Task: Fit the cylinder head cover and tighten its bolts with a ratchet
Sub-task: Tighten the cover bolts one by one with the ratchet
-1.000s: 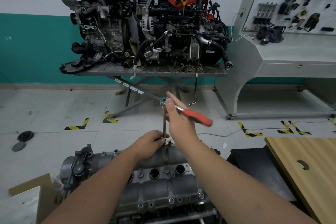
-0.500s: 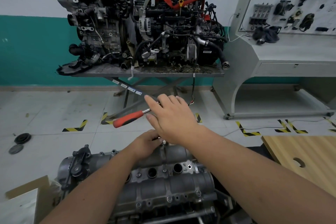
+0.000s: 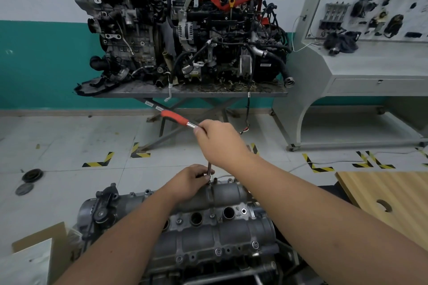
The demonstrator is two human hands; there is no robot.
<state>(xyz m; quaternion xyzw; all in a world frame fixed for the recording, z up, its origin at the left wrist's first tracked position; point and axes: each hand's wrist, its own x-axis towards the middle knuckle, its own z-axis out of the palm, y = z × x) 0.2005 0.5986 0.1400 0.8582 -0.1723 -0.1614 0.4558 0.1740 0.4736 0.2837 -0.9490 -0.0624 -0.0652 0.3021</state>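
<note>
Head view: tiled floor point(image 3: 69, 136), teal-banded wall point(image 3: 34, 58); both hands' grip pinches ratchet point(image 3: 178, 118).

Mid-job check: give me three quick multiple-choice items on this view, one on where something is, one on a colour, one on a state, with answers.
1. Where does the ratchet's handle point?
A. up and to the left
B. straight down
C. to the right

2. What colour is the handle grip?
A. blue
B. red
C. yellow

3. What is the left hand doing?
A. hanging idle
B. lying flat on the floor
C. holding the extension bar at the cylinder head cover's far edge

Answers: 1 A, the grip juts up-left from the right hand. 2 B, the grip is plainly red. 3 C, its fingers curl round the bar's lower end.
</note>
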